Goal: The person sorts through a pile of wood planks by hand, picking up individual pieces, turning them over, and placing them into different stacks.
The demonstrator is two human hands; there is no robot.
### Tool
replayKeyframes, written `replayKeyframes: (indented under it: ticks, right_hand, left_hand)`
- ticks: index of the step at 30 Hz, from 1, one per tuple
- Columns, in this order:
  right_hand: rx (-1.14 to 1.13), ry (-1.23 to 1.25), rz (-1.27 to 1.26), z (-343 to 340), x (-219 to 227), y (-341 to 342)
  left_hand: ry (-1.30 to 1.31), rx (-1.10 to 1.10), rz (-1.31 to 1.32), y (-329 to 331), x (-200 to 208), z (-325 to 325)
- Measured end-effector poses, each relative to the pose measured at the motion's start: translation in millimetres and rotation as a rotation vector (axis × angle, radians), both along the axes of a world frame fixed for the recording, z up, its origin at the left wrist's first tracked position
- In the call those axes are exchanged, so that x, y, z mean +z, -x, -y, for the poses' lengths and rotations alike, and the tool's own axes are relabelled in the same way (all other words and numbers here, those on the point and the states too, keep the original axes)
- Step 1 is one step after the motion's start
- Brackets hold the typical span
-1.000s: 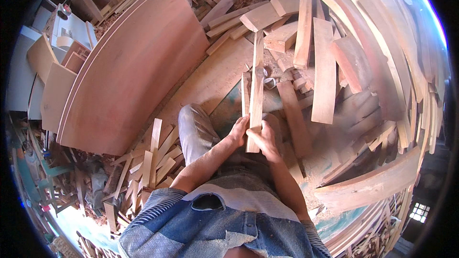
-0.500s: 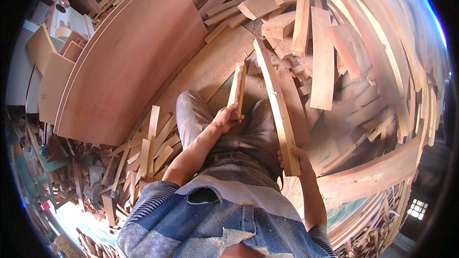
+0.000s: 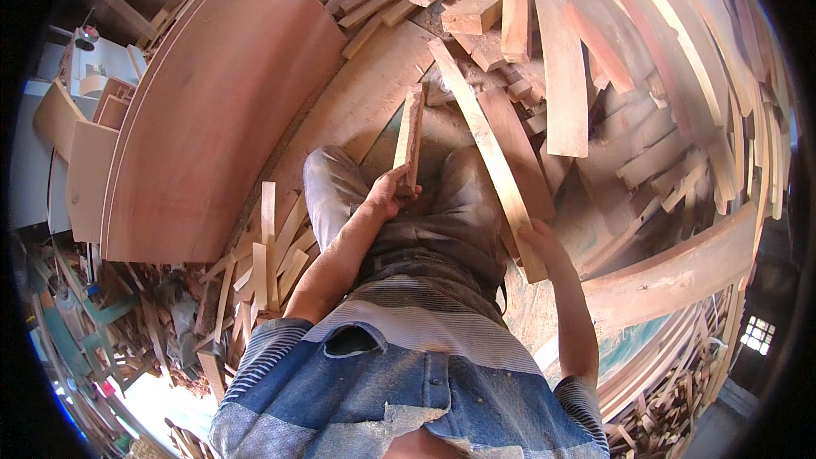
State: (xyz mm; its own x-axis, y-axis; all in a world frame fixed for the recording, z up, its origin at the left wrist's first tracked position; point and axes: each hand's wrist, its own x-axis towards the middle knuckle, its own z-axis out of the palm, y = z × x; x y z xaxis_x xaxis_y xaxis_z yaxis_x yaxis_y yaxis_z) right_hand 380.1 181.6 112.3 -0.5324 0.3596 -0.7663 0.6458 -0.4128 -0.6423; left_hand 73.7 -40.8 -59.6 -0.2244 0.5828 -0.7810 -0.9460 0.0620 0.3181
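Observation:
My left hand (image 3: 391, 190) is closed round the lower end of a short wooden block (image 3: 410, 132), which points away from me above my lap. Its near side is darker than its pale left side. My right hand (image 3: 541, 244) grips the near end of a long wooden batten (image 3: 483, 146). The batten slants away to the left, its far end beyond the tip of the block and apart from it. Just right of the batten lies a reddish board (image 3: 517, 153), partly covered by it. The fingers under the batten are mostly hidden.
A large reddish panel (image 3: 225, 110) stands at the left, with pale boards beside it. Wood offcuts (image 3: 270, 246) are heaped near my left elbow. Several loose planks (image 3: 561, 64) lie ahead and right. A wide curved plank (image 3: 671, 276) is beside my right forearm.
My right hand has moved up and slightly right with the batten, whose far end now sits further left and higher. My left hand and the block have shifted slightly up and left. The view has tilted.

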Motion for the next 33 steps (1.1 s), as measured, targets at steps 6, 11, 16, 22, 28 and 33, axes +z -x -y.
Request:
replayKeyframes:
  ticks: [6, 11, 16, 22, 28, 33]
  right_hand:
    - [0.313, -0.684, 0.190, 9, -7, 0]
    - [0.397, -0.776, 0.353, 13, -30, -5]
    - [0.398, -0.669, 0.321, 15, -29, -2]
    - [0.400, -0.690, 0.352, 30, -7, 13]
    - [0.092, -0.576, 0.205, 33, -23, 1]
    - [0.253, -0.525, 0.230, 21, -25, 2]
  left_hand:
    - [-0.024, 0.008, 0.021, -2, 2, 5]
    - [-0.031, -0.022, 0.029, 1, 14, 2]
    - [-0.112, 0.034, 0.036, 2, 16, 7]
    - [-0.108, 0.078, 0.072, 4, 25, 5]
    - [-0.201, 0.087, 0.069, 4, 8, 6]
    - [-0.413, 0.241, 0.292, 16, 11, 12]
